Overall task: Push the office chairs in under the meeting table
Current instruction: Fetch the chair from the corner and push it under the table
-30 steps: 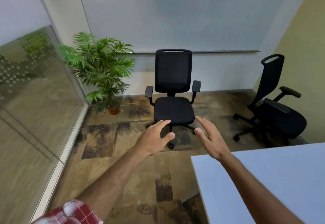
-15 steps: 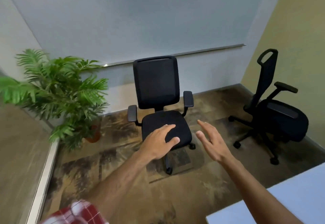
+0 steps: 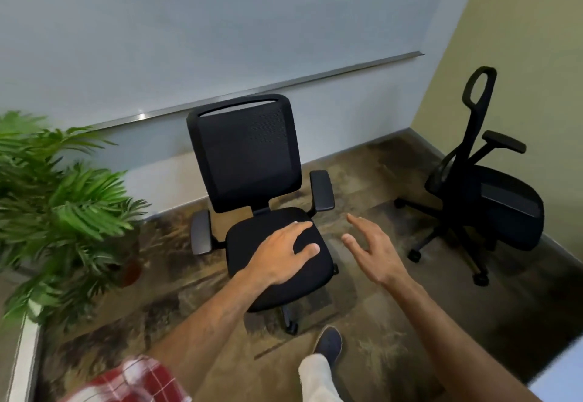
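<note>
Both hands, left hand (image 3: pixel 284 253) and right hand (image 3: pixel 375 252), reach bare-palmed, fingers spread; best grasp the near chair (image 3: pixel 249 162) by its armrests, then roll it squarely.

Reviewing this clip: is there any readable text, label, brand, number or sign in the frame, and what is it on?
None: no writing, brand, number or sign shows on the near office chair, the second chair, the wall or the potted plant.

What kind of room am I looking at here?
Most likely a small office meeting room: two black mesh-backed swivel chairs on castors, a green potted palm, and a patterned brown carpet.
</note>
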